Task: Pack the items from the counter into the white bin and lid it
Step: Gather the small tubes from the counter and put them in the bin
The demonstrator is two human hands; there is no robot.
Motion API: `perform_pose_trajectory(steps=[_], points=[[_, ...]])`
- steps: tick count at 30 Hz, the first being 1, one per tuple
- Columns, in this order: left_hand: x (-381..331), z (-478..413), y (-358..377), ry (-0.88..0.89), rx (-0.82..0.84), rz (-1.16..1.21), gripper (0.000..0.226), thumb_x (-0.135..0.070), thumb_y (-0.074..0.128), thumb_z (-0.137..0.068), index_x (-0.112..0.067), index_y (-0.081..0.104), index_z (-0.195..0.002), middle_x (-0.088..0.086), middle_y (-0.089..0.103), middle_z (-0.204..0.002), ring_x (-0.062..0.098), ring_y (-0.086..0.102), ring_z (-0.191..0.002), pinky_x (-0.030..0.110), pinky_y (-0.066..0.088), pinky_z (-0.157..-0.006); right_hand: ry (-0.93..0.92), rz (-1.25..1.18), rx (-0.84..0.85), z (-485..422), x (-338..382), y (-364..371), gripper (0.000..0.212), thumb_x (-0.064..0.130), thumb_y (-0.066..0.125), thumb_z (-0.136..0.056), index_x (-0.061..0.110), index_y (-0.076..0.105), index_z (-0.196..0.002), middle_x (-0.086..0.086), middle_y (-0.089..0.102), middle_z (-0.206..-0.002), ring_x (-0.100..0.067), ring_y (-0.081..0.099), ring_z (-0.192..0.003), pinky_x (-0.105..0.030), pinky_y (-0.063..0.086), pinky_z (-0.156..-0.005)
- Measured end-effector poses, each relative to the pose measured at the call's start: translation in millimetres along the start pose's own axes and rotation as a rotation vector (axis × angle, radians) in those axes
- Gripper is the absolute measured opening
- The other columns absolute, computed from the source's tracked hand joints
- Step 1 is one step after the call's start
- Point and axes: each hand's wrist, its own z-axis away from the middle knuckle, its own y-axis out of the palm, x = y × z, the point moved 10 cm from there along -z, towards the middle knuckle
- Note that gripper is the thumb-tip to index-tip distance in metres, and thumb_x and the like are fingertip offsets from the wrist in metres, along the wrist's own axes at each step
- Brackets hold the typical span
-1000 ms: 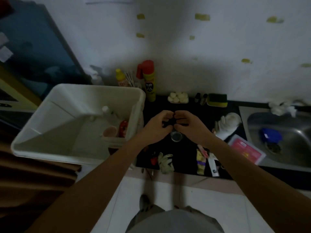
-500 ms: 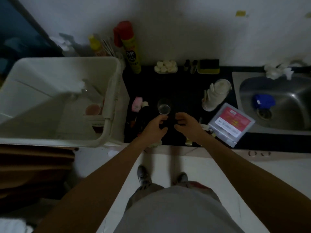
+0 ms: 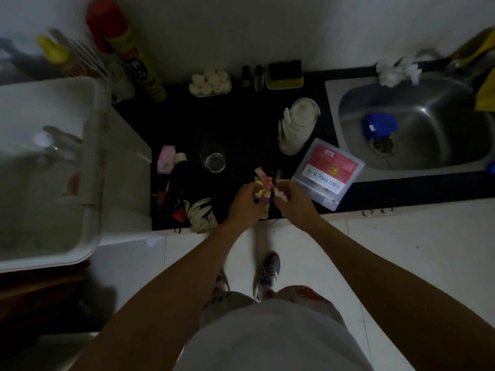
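1. A person stands at a black counter (image 3: 241, 124), both hands down at its front edge, gathering small packets; by the look of it the collecting step of the packing job is under way, with the white bin (image 3: 88, 162) open at the left and no lid on it.

2. The left hand (image 3: 245, 203) is curled, fingers closed on a yellowish sachet (image 3: 261, 194) with a purple band, which lies at the counter's near edge.

3. The right hand (image 3: 290, 199) sits just beside it, thumb and forefinger pinched on a pink-and-white strip (image 3: 263, 178) that sticks up between the two hands; a thin dark item beside the strip is too dim to name.

4. The hands are close together, nearly touching, over the same small heap.

5. The bin already holds a few things, blurred in the dim light; much is left on the counter: a drinking glass (image 3: 213, 159), a red-labelled pouch (image 3: 328, 172), a white jug (image 3: 298, 124), a pink packet (image 3: 166, 159), a tray of white balls (image 3: 210, 83), a sponge (image 3: 285, 74) and a spray can (image 3: 126, 46) at the wall.

6. The next move likely calls for a firm hold on the loose sachets and a carry leftwards over the bin's rim, clear of the glass.
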Motion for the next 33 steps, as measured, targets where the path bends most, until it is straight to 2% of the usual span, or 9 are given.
perform_pose_trajectory(steps=[3,5,6,8,11,15,20,25,33], points=[[3.7,-3.1,14.3,-0.011,-0.023,-0.082,0.025,-0.017,0.067,-0.084,-0.011,0.061,-0.108,0.009,0.051,-0.113,0.027,0.057,-0.100,0.043,0.052,-0.087,-0.009,0.032,-0.032,-3.5,-12.8,-2.9,0.012,0.002,0.064,-0.085,0.013,0.063,-0.090,0.008,0.055,-0.077,0.005,0.052,-0.065,-0.009,0.039,-0.059],[4.2,-5.6,18.5,-0.014,-0.051,-0.145,0.030,-0.022,0.070,-0.082,-0.012,0.062,-0.108,0.009,0.048,-0.118,0.026,0.051,-0.107,0.042,0.051,-0.089,-0.029,0.069,-0.046,-5.7,-19.0,-3.0,0.022,0.000,0.065,-0.082,0.020,0.057,-0.074,0.013,0.049,-0.065,0.002,0.053,-0.059,-0.011,0.036,-0.054],[4.4,-7.0,21.1,-0.022,-0.057,-0.176,0.032,-0.025,0.071,-0.081,-0.013,0.061,-0.110,0.008,0.046,-0.122,0.025,0.047,-0.111,0.040,0.049,-0.090,-0.015,0.082,-0.048,-8.2,-25.4,-2.1,0.019,0.000,0.067,-0.080,0.016,0.058,-0.074,0.012,0.049,-0.065,-0.002,0.053,-0.059,-0.011,0.035,-0.054],[3.8,-7.5,24.3,-0.029,-0.061,-0.228,0.038,-0.029,0.073,-0.080,-0.014,0.058,-0.113,0.006,0.040,-0.126,0.025,0.039,-0.116,0.039,0.048,-0.090,0.013,0.128,-0.060,-10.6,-34.8,0.2,0.015,0.004,0.072,-0.075,0.010,0.058,-0.079,0.003,0.052,-0.074,-0.008,0.052,-0.068,-0.013,0.035,-0.060],[5.9,-9.5,28.1,-0.050,-0.070,-0.262,0.044,-0.029,0.075,-0.077,-0.015,0.055,-0.113,0.007,0.034,-0.128,0.027,0.037,-0.116,0.040,0.048,-0.089,0.019,0.220,-0.066,-14.9,-48.0,7.3,0.022,0.011,0.073,-0.072,0.011,0.059,-0.089,-0.005,0.055,-0.094,-0.025,0.057,-0.091,-0.026,0.043,-0.072],[7.5,-8.8,30.8,-0.077,-0.084,-0.273,0.047,-0.022,0.072,-0.076,-0.018,0.049,-0.117,0.009,0.031,-0.127,0.030,0.038,-0.114,0.038,0.046,-0.085,-0.014,0.392,-0.079,-11.7,-48.0,12.6,0.041,0.013,0.071,-0.076,0.006,0.057,-0.114,-0.014,0.054,-0.120,-0.030,0.050,-0.112,-0.038,0.050,-0.086],[7.6,-9.4,29.5,-0.077,-0.093,-0.216,0.043,-0.018,0.070,-0.078,-0.016,0.050,-0.116,0.011,0.033,-0.128,0.030,0.038,-0.115,0.031,0.040,-0.088,-0.097,0.595,-0.113,-11.3,-41.2,23.3,0.031,0.010,0.073,-0.074,0.001,0.063,-0.103,-0.020,0.062,-0.106,-0.041,0.057,-0.102,-0.042,0.054,-0.073],[6.3,-8.5,26.5,-0.098,-0.078,-0.171,0.046,-0.012,0.068,-0.076,-0.014,0.049,-0.118,0.011,0.032,-0.130,0.029,0.034,-0.117,0.029,0.036,-0.091,-0.089,0.542,-0.137,-10.0,-38.9,25.5,0.026,0.008,0.059,-0.086,0.002,0.060,-0.112,-0.020,0.058,-0.115,-0.039,0.053,-0.105,-0.043,0.053,-0.077],[14.5,-5.1,20.1,-0.109,-0.050,-0.171,0.051,-0.009,0.066,-0.074,-0.017,0.049,-0.122,0.011,0.032,-0.130,0.031,0.033,-0.119,0.035,0.037,-0.098,-0.081,0.357,-0.153,-9.5,-47.9,19.0,0.026,-0.001,0.062,-0.077,0.002,0.059,-0.102,-0.018,0.052,-0.116,-0.035,0.046,-0.113,-0.036,0.043,-0.092]])
